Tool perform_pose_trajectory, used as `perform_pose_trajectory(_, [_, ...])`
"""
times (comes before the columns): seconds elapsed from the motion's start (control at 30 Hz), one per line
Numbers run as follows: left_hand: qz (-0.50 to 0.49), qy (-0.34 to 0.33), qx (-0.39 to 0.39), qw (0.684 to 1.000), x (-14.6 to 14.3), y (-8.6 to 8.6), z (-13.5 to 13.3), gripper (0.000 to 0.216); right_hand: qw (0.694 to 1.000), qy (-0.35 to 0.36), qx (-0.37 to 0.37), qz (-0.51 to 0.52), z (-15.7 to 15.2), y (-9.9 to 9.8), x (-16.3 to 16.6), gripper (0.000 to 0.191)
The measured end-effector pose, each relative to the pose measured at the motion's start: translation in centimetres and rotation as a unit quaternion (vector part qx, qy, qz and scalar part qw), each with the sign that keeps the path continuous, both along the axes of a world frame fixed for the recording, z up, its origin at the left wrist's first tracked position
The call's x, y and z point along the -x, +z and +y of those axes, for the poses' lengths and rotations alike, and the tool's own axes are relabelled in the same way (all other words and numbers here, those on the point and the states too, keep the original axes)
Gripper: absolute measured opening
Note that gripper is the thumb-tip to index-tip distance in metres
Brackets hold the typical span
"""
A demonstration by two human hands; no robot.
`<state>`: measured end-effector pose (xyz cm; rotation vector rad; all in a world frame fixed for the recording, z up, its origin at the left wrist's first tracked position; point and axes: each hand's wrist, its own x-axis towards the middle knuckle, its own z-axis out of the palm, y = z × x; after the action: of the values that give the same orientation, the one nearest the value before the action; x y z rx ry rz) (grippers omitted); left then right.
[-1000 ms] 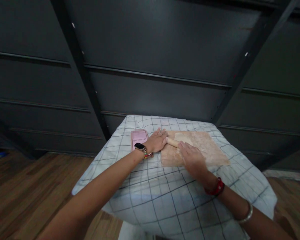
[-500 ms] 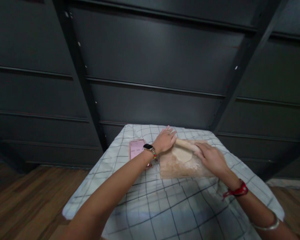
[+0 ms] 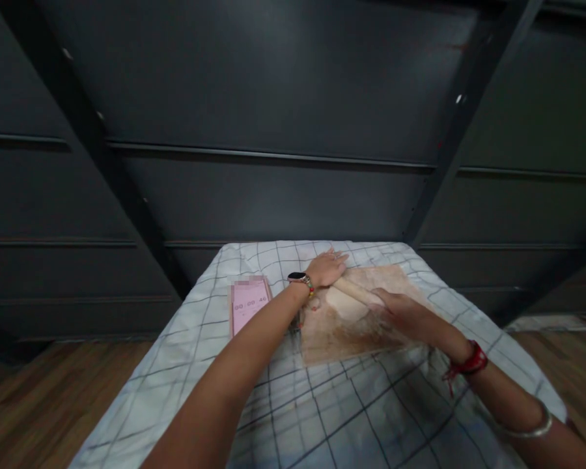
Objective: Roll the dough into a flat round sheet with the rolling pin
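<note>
A pale wooden rolling pin (image 3: 354, 290) lies slantwise over a flat, thin piece of dough (image 3: 344, 306), its left end farther from me. My left hand (image 3: 327, 268) rests with its palm on that far end, fingers stretched out flat beyond it. At the nearer end, my right hand (image 3: 399, 314) is closed around the pin, hiding its tip. Beneath them is a floured wooden board (image 3: 327, 345), turned slightly on the table.
A phone (image 3: 250, 303) showing a running timer lies left of the board, partly behind my left forearm. The white checked cloth (image 3: 200, 326) covers the table. Dark metal panels (image 3: 273, 202) stand directly behind it, and wooden floor (image 3: 78, 391) shows at both sides.
The board has turned a little, and the pin now slants more steeply toward my right hand. My right hand has come slightly nearer me. The view has shifted too.
</note>
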<state>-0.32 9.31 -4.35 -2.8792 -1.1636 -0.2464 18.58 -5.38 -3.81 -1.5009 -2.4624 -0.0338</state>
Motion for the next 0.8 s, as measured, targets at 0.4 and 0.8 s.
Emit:
perform_pose_trajectory(0.4, [0.005,-0.008,0.014,1.0,1.4,0.6,-2.2,0.046,0.951,-0.158,-0.199,-0.175,-4.1,-2.9,4.0,0.033])
perform_pose_trajectory(0.8, [0.0,0.002,0.005,1.0,2.8,-0.1,-3.3,0.048,0.94,-0.162,-0.215,-0.209,-5.6,-2.5,5.6,0.036])
